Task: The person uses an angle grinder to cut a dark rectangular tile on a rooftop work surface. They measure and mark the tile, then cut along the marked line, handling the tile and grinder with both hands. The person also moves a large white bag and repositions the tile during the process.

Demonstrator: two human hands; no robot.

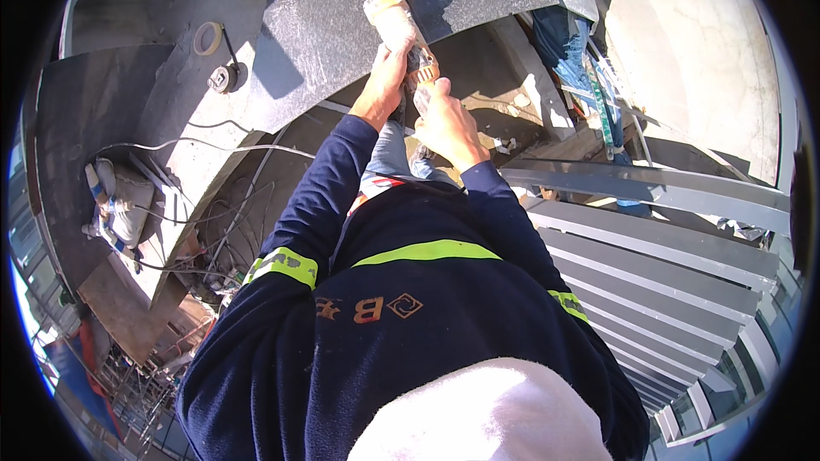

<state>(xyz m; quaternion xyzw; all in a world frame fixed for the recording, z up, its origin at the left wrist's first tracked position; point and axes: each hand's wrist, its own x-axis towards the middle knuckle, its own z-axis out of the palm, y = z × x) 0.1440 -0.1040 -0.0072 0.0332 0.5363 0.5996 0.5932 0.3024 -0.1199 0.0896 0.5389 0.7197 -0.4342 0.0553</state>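
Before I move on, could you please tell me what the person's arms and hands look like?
The left sleeve and right sleeve are dark navy. The left band and right band are bright yellow-green, the left one marked with grey patches. The left hand and right hand wear no gloves.

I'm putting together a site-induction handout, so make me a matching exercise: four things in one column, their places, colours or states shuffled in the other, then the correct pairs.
Column one
1. angle grinder
2. tape roll
3. metal slats
4. sleeve bands

Column two
A. parallel, toward the lower right of the picture
B. bright yellow-green
C. held by the left grip and the right grip
D. ring-shaped, in the upper left of the picture

Right pairs: 1-C, 2-D, 3-A, 4-B
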